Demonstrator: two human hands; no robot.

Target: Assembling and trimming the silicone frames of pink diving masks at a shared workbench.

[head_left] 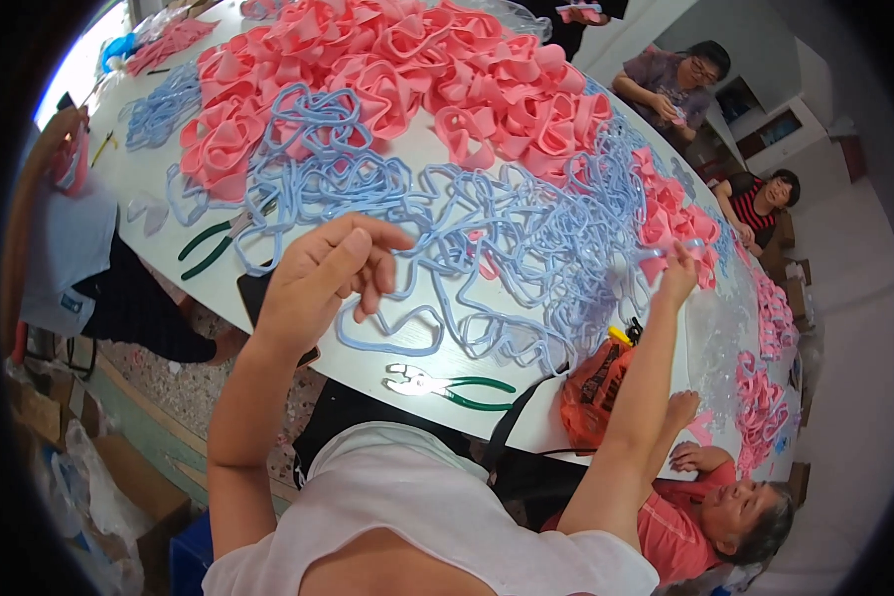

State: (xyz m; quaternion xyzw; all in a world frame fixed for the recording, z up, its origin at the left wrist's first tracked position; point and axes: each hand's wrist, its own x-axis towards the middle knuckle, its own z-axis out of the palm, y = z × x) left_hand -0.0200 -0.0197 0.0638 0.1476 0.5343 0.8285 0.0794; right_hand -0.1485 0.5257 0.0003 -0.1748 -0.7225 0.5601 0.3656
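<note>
My left hand (333,268) hangs over the near edge of the blue loops, fingers loosely bent and apart, with nothing visible in it. Below it lies a single pale blue loop (392,350) on the white table. My right hand (677,276) reaches far to the right, its fingers closed at a small pile of pink bands (661,214); a pink and blue band seems pinched there, partly hidden by the fingers. Tangled blue loops (526,248) spread between both hands. Beyond them rises a big heap of pink looped bands (368,60).
Green-handled pliers (452,385) lie at the near edge of the white table (368,372); another green-handled pair (214,248) is further left. A red plastic bag (594,397) sits under my right forearm. Other people (735,521) work around the table.
</note>
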